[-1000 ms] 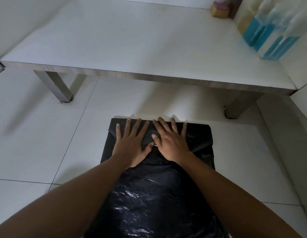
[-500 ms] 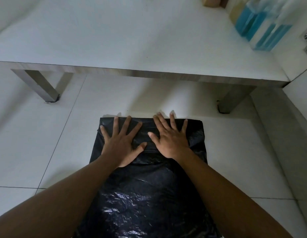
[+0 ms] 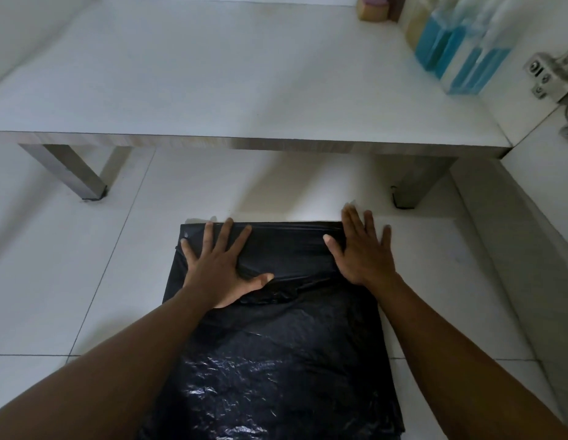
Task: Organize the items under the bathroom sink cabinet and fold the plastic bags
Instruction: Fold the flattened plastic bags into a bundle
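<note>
L hand, R hand flat on black bag, long axis twd shelf.

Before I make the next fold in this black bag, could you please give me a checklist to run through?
1. Left hand pressing flat on the bag: ok.
2. Right hand pressing flat at the bag's far right corner: ok.
3. Far edge straight between the hands: ok.
4. Folded strip smooth: not ok, creases bunch by the left thumb.
5. Bag's near end lying flat: cannot tell, it runs out of view.
6. Bottles apart from the bag, on the shelf: ok.
</note>
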Tool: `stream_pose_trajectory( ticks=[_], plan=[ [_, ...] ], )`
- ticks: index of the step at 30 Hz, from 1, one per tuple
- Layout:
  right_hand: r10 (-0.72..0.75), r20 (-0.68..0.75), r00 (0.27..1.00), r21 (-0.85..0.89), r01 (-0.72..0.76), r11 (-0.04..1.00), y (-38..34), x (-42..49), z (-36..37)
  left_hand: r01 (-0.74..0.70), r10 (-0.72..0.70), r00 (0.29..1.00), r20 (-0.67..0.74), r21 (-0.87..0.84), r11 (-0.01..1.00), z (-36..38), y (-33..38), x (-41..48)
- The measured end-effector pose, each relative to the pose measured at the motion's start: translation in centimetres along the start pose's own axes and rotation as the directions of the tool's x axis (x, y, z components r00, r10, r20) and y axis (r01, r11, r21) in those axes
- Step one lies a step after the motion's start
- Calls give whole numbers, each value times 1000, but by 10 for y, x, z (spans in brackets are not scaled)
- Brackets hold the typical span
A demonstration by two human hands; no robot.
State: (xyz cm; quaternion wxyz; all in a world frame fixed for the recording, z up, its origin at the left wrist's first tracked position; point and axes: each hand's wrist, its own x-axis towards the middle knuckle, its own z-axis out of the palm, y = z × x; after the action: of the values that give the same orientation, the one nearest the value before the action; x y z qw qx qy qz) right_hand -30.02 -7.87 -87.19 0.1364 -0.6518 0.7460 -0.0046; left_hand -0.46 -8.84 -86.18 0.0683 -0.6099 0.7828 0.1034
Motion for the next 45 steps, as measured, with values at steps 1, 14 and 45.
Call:
stream_pose_trajectory(
  ticks=[1, 14, 45],
  plan=[
    [-1, 3, 1000, 0, 1, 1000, 1, 0, 0, 16, -16, 1000, -6, -4, 1000, -2, -2, 2],
    [9, -4, 1000, 15, -9, 1000, 1, -1, -1, 146, -152, 984, -90, -64, 987, 0, -15, -1],
    [-113, -181, 977, 38, 122, 992, -43, 16, -87, 67, -64, 953, -297, -1, 998, -95, -39, 32]
  ],
)
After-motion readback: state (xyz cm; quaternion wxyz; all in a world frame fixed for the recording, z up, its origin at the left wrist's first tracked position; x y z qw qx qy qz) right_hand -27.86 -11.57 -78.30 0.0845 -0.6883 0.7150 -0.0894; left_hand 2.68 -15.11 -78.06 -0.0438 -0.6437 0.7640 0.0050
